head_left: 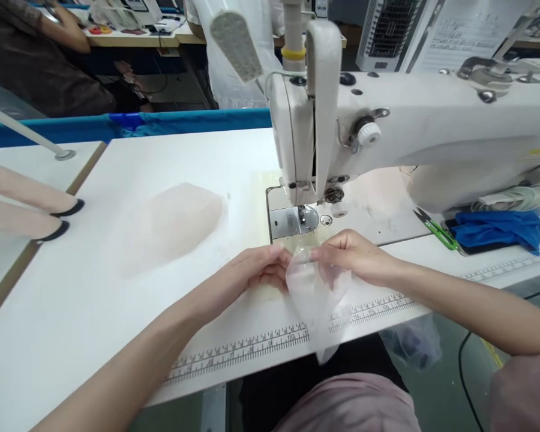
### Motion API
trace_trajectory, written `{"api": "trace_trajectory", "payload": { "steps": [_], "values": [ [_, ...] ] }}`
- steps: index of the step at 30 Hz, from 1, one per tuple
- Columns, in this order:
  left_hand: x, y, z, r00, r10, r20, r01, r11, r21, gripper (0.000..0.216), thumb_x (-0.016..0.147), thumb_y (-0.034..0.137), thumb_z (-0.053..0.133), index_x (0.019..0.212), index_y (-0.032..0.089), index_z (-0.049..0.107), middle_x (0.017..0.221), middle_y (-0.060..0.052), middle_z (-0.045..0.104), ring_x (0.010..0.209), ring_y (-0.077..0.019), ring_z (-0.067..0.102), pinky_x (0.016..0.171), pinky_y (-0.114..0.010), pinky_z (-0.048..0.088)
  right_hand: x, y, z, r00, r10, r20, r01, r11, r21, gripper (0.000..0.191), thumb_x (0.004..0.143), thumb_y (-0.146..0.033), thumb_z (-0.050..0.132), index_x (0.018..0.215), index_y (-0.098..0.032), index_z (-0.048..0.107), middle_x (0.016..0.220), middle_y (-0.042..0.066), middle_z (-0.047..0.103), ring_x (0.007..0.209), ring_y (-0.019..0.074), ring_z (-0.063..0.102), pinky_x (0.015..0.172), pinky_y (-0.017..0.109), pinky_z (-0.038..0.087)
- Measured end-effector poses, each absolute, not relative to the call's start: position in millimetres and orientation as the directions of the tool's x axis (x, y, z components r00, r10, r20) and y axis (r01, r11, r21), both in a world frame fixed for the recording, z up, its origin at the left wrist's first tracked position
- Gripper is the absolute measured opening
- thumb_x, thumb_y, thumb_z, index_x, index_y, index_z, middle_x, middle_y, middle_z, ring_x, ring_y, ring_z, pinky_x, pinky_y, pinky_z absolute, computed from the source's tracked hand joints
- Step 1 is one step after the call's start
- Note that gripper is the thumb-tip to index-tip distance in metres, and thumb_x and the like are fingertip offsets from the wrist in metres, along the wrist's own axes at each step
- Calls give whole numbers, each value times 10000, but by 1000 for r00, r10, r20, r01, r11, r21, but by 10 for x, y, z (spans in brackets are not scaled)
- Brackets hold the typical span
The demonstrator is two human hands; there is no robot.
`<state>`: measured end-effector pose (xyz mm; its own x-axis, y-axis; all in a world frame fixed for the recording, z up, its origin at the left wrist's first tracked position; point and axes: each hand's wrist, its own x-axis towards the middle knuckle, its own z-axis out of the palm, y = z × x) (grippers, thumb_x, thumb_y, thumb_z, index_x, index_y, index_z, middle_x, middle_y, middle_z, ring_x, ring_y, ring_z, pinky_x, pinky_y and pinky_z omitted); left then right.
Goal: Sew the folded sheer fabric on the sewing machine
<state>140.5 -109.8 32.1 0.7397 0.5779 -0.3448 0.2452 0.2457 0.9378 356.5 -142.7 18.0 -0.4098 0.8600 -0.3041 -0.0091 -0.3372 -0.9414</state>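
A thin, see-through whitish piece of sheer fabric [312,300] hangs between my hands and drapes over the table's front edge. My right hand [357,258] pinches its upper right part between thumb and fingers. At its upper left edge my left hand [270,267] is closed, the fingertips partly hidden behind the cloth. Both hands are just in front of the sewing machine's [310,132] metal needle plate [292,222]. The fabric is apart from the presser foot [302,217].
Pale sheer pieces [184,219] lie flat on the white table [94,288] to the left. Green thread snips [441,231] and a blue cloth [497,229] are at right. A ruler tape [270,347] follows the front edge. Two padded rods [31,222] reach in from the left. Other people sit beyond.
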Motion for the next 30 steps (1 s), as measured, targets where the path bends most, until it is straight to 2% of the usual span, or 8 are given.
{"api": "trace_trajectory", "payload": {
  "steps": [5,8,11,15,18,21,25,30],
  "values": [
    [1602,-1101,383,713,651,-259,305,45,951,215,778,350,644,888,192,549,864,-22,627,783,-168,599,651,-279,474,3513,-1411,175,-442,867,-230,33,-240,-970,400,771,-455,695,511,-170,592,466,-56,539,440,57,498,483,204,409],
    [1621,-1050,349,737,632,-242,345,-42,938,118,770,148,512,878,191,530,794,-2,620,684,-136,579,564,-246,435,3544,-1390,190,-434,881,-188,43,-188,-981,356,795,-447,672,575,-168,651,559,-25,623,537,71,568,568,212,457],
    [1562,-1026,287,661,733,-160,450,-216,866,261,708,35,395,862,191,538,742,17,599,618,-122,560,530,-241,423,3596,-1368,199,-418,891,-175,48,-171,-984,333,779,-449,687,614,-160,679,630,7,673,591,93,607,600,228,485],
    [1508,-1166,267,441,838,321,451,-516,728,293,737,-4,373,870,206,529,848,9,611,749,-129,610,632,-259,487,3616,-1346,183,-378,915,-142,30,-142,-989,335,773,-449,690,597,-165,659,624,4,673,571,97,612,585,233,494],
    [1540,-1311,300,594,556,582,294,-823,486,331,726,-27,408,925,203,539,959,-9,649,886,-137,626,711,-259,501,3596,-1340,157,-368,924,-99,31,-94,-995,338,783,-439,683,581,-170,646,583,-13,650,548,86,592,574,226,474],
    [1619,-1404,321,793,354,496,206,-922,329,345,731,19,429,1021,177,530,976,-31,683,804,-149,647,621,-271,486,3582,-1346,136,-371,926,-71,32,-63,-997,347,795,-423,676,564,-168,629,573,-23,638,549,79,574,571,222,454],
    [1671,-1539,332,812,447,375,334,-883,329,154,827,163,457,972,150,509,628,19,607,478,-146,531,465,-291,383,3595,-1355,120,-366,929,-53,30,-45,-999,343,816,-415,657,580,-166,646,594,-12,656,567,84,584,586,224,458],
    [1515,-1837,449,886,380,-265,461,-780,423,95,828,306,574,781,224,566,620,15,624,519,-194,591,453,-298,368,3634,-1355,127,-333,940,-69,22,-65,-998,339,790,-424,681,570,-170,637,582,-19,654,541,79,582,568,220,465]
  ]
}}
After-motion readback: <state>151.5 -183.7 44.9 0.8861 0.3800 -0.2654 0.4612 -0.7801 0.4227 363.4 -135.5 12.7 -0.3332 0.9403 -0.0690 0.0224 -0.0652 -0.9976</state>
